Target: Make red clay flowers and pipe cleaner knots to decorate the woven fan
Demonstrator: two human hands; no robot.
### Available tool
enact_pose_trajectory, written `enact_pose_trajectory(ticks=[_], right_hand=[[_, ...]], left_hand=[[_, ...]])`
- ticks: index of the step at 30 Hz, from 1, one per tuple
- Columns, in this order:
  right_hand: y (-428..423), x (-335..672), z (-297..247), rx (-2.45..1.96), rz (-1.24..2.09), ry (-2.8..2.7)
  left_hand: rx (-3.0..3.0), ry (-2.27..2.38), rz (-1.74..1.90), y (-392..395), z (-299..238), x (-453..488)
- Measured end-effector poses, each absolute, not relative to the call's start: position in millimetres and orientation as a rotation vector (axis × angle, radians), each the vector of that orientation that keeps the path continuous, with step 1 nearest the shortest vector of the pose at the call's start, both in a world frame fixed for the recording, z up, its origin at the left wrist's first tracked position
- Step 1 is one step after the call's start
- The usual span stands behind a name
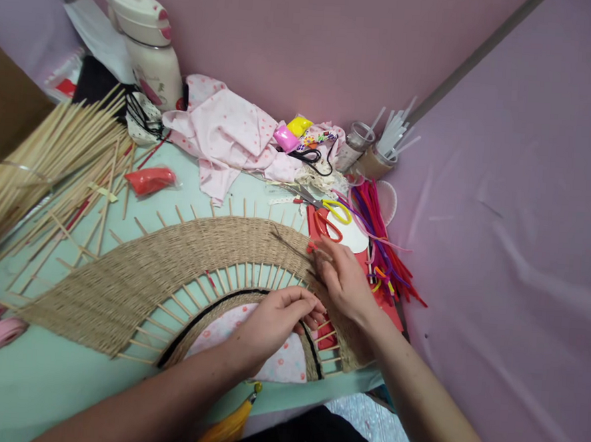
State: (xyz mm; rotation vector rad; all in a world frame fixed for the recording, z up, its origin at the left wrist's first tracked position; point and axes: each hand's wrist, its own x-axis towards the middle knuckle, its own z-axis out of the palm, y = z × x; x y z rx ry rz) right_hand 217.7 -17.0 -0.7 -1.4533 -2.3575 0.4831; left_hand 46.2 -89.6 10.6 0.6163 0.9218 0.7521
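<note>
A large half-round fan [189, 241] of woven tan twine on thin wooden sticks lies on the table, with a black-edged inner arc and a pale dotted cloth centre [223, 326]. My right hand [342, 280] rests over the right part of the woven band, its fingers bent and closed around loose brown twine [291, 242]. A small red bit shows by its fingertips. Over the inner sticks and cloth, my left hand [290, 314] has its fingers curled, thumb against them; anything between them is hidden. A yellow tassel [227, 425] hangs at the fan's lower edge.
Scissors [333, 213] and coloured pipe cleaners [376, 219] lie beyond my right hand. Bundled sticks [33, 158] occupy the left side. At the back are a white bottle [152, 59], dotted fabric [231, 127] and a jar of glue sticks [386, 150]. Pink walls enclose the table.
</note>
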Motion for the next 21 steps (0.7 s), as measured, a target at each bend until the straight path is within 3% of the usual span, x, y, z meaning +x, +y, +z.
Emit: enact_pose_trajectory(ticks=[13,21], right_hand=[[-25.2,219.3,8.6,-1.526,0.414,-2.551],[-42.3,223.9,13.0,-1.666,0.361,-2.444]], left_hand=[[1.617,1.165,0.553,-80.0,21.7,46.0],[2.338,1.607,0.293,-22.3,24.0,35.4]])
